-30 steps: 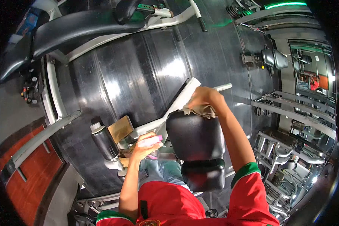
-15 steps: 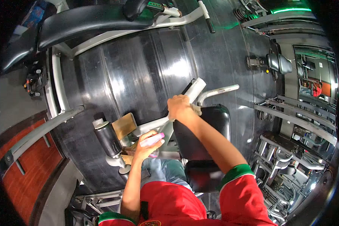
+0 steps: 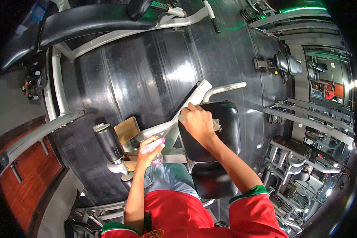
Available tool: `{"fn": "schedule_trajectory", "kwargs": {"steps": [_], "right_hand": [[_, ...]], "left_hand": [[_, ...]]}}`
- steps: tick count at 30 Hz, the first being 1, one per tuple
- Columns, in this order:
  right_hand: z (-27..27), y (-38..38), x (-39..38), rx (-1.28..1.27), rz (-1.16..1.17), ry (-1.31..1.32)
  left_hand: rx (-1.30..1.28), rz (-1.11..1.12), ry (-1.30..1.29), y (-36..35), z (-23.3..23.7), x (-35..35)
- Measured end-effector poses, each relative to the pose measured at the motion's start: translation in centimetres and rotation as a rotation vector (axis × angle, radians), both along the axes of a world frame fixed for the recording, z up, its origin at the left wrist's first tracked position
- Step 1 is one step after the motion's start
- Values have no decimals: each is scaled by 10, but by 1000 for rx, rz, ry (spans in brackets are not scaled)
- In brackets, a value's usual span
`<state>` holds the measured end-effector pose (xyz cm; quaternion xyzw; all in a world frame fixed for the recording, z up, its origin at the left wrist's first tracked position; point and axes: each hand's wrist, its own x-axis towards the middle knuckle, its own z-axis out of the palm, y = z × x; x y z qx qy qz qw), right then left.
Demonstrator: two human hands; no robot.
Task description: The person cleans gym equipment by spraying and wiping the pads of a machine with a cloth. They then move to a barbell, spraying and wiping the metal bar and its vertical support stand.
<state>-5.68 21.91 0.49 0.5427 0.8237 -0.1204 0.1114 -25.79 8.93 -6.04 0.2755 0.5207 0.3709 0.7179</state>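
Under the right hand (image 3: 198,121), wrapped around a cloth (image 3: 216,125), is a black pad (image 3: 198,151); leftward of that grip, the left hand (image 3: 147,154) clasps a pink-topped bottle (image 3: 152,146).

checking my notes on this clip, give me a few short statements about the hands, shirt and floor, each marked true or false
1. The left hand holds a bottle. True.
2. The right hand is over a black pad. True.
3. The right hand is empty. False: it holds a cloth.
4. The person wears blue on top. False: the shirt is red.
5. The floor is dark. True.
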Motion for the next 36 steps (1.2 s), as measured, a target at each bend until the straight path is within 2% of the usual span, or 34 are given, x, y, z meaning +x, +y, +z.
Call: {"fn": "schedule_trajectory", "kwargs": {"steps": [2,5,6,8,10,11,14,16,24,26,28,29,32,36], "right_hand": [[-8,-12,-5,-9,80,-42],[10,-20,2,-19,138,-31],[7,-20,14,-27,69,-23],[38,-11,24,-61,-52,-6],[50,-4,38,8,-93,-32],[47,-3,45,50,-135,46],[32,-12,34,127,-160,66],[20,-20,22,142,-68,124],[16,-67,34,25,197,1],[26,-67,47,48,181,1],[44,-58,54,85,60,-22],[44,-53,59,62,-25,23],[39,-56,48,109,-91,40],[16,-83,27,125,40,19]], "left_hand": [[-2,-18,-9,-4,2,2],[20,-29,-5,-11,6,3],[20,-29,-5,-15,6,2],[0,26,-46,-22,6,2],[4,26,-29,-30,3,-1],[6,24,-9,-34,0,-1],[-2,62,-11,-40,4,3],[-10,70,-5,-46,1,7],[19,50,37,-60,1,15],[21,43,39,-66,-2,17],[0,39,52,-71,-3,18],[4,35,51,-73,-5,20],[16,51,26,-81,-10,25],[32,36,38,-86,-2,36]]}}
